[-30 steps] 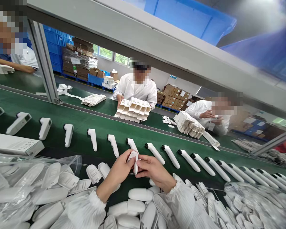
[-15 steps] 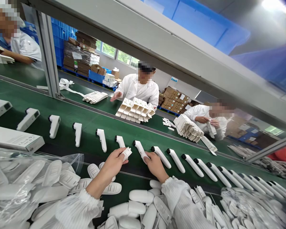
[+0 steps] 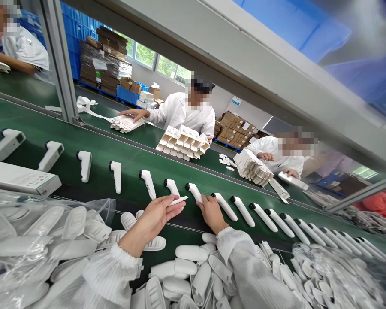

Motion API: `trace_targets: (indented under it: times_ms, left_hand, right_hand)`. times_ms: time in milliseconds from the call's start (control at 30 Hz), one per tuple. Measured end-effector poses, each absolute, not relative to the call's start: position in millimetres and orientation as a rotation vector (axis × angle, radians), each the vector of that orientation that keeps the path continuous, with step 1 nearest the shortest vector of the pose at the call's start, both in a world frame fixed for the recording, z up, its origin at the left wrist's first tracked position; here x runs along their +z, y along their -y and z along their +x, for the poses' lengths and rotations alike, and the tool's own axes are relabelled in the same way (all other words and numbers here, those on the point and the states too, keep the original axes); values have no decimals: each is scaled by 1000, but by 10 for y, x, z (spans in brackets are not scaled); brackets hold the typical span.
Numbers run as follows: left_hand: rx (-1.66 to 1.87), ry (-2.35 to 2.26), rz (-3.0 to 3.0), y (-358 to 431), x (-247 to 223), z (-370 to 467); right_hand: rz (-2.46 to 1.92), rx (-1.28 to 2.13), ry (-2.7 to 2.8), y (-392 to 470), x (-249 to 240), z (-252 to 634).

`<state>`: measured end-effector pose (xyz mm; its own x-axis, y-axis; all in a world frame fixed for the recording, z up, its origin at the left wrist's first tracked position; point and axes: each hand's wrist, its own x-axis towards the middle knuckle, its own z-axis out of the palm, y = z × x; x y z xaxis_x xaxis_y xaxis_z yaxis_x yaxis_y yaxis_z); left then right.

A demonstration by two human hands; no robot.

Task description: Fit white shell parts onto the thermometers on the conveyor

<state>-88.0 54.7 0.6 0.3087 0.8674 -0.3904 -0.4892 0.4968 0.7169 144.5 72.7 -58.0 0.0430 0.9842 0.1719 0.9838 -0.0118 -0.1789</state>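
My left hand [image 3: 156,216] is closed around a small white plastic cover [image 3: 178,200], seen nearly edge-on between thumb and fingers. To its right, my right hand [image 3: 212,213] has its fingers on the lower handle of a white handheld thermometer [image 3: 194,191], whose black tip points up and left. More white thermometers lie in a row on the green belt [image 3: 128,148], running from upper left to far right. Below my hands are loose white covers [image 3: 191,253] in a heap, some showing ribbed insides.
A clear bag of covers [image 3: 35,240] lies at left, another heap [image 3: 328,274] at right. A white box [image 3: 22,178] sits at the belt's left. Across a metal rail, people handle cartons [image 3: 183,141]. A metal post [image 3: 59,64] stands upper left.
The thermometers have shifted right along the belt. My left hand has turned the cover edge-on. Across the belt, the middle person's hand has reached onto the flat cartons.
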Motion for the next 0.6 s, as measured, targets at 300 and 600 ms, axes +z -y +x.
trace_targets:
  times_ms: [300,600]
  left_hand:
    - [995,-694,709,-385,-136,-543]
    - [380,-1431,2058,-504,61,-1338]
  right_hand:
    - [-1192,1188,1098,-275,-111,678]
    - [-1526,892,1481,-651,-331,1140]
